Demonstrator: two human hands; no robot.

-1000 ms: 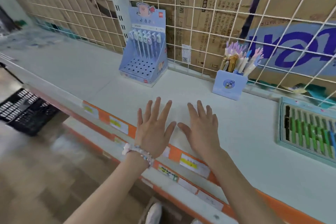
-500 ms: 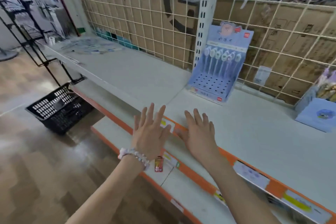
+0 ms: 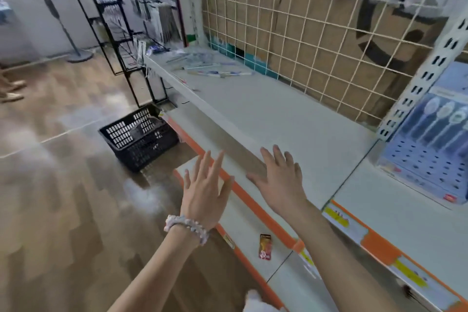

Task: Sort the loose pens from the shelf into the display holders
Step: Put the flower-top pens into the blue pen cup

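Note:
Several loose pens [image 3: 202, 68] lie scattered at the far left end of the white shelf [image 3: 273, 114], well beyond both hands. A blue display holder [image 3: 430, 149] with a few white-capped pens and many empty holes stands at the right edge, against the wire grid. My left hand [image 3: 205, 192], with a bead bracelet on the wrist, hovers with fingers spread in front of the shelf edge and holds nothing. My right hand [image 3: 278, 180] is spread out flat over the shelf's front edge, also holding nothing.
A black plastic basket [image 3: 139, 137] sits on the wooden floor left of the shelf. A small red packet [image 3: 265, 246] lies on the lower shelf. Black wire racks [image 3: 114, 20] stand at the back left. A white upright post [image 3: 425, 78] divides the shelf bays.
The view has swung left along the shelf: the blue holder has slid to the right edge and the loose pens have come into view. Both hands stay spread and hold nothing.

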